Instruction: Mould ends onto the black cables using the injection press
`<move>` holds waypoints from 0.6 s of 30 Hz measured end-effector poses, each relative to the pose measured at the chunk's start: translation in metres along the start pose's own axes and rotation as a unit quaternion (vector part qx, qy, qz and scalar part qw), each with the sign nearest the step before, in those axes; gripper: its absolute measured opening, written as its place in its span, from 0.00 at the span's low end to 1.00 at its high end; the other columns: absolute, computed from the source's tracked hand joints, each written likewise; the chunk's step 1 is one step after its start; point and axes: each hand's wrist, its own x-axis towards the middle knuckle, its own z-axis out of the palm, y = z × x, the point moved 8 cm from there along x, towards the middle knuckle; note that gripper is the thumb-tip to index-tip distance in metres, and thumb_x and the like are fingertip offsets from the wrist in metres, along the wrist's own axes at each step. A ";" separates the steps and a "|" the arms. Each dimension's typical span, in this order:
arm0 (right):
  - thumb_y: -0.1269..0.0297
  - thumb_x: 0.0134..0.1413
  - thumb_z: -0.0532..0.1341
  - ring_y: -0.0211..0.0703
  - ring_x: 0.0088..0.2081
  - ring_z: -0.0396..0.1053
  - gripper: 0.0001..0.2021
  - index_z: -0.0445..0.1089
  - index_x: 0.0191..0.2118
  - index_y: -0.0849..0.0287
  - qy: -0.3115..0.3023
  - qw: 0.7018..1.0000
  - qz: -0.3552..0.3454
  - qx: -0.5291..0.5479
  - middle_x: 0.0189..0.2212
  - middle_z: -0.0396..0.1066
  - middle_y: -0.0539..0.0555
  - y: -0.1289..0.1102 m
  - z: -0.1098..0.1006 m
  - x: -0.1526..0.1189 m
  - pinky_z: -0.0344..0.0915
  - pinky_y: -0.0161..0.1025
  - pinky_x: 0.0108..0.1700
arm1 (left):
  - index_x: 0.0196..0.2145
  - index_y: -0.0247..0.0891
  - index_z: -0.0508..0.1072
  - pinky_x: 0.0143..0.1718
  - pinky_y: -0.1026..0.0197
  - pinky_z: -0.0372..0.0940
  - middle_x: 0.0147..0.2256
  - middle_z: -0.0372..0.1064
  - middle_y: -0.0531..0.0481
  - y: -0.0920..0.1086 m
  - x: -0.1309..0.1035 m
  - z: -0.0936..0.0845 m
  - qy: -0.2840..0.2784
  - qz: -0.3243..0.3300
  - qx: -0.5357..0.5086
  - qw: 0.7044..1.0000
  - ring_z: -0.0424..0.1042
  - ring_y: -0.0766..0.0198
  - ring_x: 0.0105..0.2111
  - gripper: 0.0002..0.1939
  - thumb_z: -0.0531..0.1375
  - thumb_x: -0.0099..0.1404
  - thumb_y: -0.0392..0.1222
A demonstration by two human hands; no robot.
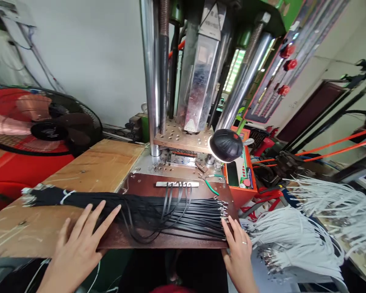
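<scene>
A long bundle of black cables (pixel 146 209) lies across the brown board (pixel 183 243), tied with a white tie (pixel 67 196) near its left end. My left hand (pixel 82 240) rests with fingers spread on the bundle's near side, holding nothing. At the right end, the fingertips of my right hand (pixel 239 250) touch the cables' metal tips (pixel 223 215); its fingers lie extended, slightly apart. Behind the bundle, several cable ends loop up to a pale metal bar (pixel 161 184). Green-handled pliers (pixel 212 187) lie behind the cables at the right.
A press (pixel 183 140) with steel columns stands behind the board, a black lamp (pixel 226 145) at its right. A fan (pixel 49 122) is at left. White cable bundles (pixel 293 240) lie at right, beside an orange control box (pixel 242 179).
</scene>
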 end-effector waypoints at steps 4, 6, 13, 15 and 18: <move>0.77 0.55 0.52 0.55 0.64 0.57 0.44 0.35 0.72 0.40 0.024 0.999 -0.024 -0.005 0.66 0.55 0.54 0.006 0.006 -0.001 0.55 0.54 0.61 | 0.67 0.51 0.56 0.68 0.38 0.37 0.70 0.43 0.46 0.004 0.002 -0.006 -0.007 -0.043 -0.001 0.999 0.44 0.44 0.69 0.46 0.58 0.51 0.31; 0.75 0.56 0.53 0.56 0.64 0.58 0.43 0.35 0.72 0.41 0.025 0.999 -0.032 -0.007 0.66 0.56 0.54 0.009 0.011 -0.001 0.56 0.54 0.60 | 0.65 0.47 0.61 0.69 0.39 0.36 0.70 0.43 0.44 0.005 0.003 -0.007 -0.010 -0.061 -0.004 0.998 0.42 0.46 0.70 0.43 0.57 0.51 0.30; 0.74 0.56 0.53 0.58 0.64 0.58 0.43 0.35 0.73 0.43 0.023 0.999 -0.034 -0.009 0.66 0.55 0.56 0.009 0.010 0.001 0.55 0.54 0.60 | 0.65 0.47 0.63 0.69 0.40 0.36 0.70 0.45 0.45 0.006 0.003 -0.010 -0.010 -0.076 -0.013 0.997 0.42 0.46 0.70 0.44 0.56 0.50 0.28; 0.73 0.56 0.54 0.58 0.63 0.58 0.43 0.34 0.73 0.44 0.021 0.999 -0.035 -0.011 0.66 0.55 0.56 0.008 0.009 0.001 0.55 0.54 0.60 | 0.65 0.47 0.62 0.69 0.40 0.36 0.70 0.45 0.44 0.006 0.003 -0.010 -0.008 -0.077 -0.019 0.997 0.42 0.46 0.70 0.44 0.56 0.49 0.28; 0.72 0.56 0.55 0.59 0.63 0.58 0.43 0.34 0.73 0.45 0.016 0.999 -0.043 -0.015 0.66 0.55 0.56 0.008 0.010 0.002 0.56 0.53 0.59 | 0.65 0.46 0.62 0.69 0.40 0.36 0.70 0.44 0.44 0.006 0.003 -0.011 -0.003 -0.078 -0.025 0.997 0.42 0.46 0.70 0.44 0.57 0.49 0.28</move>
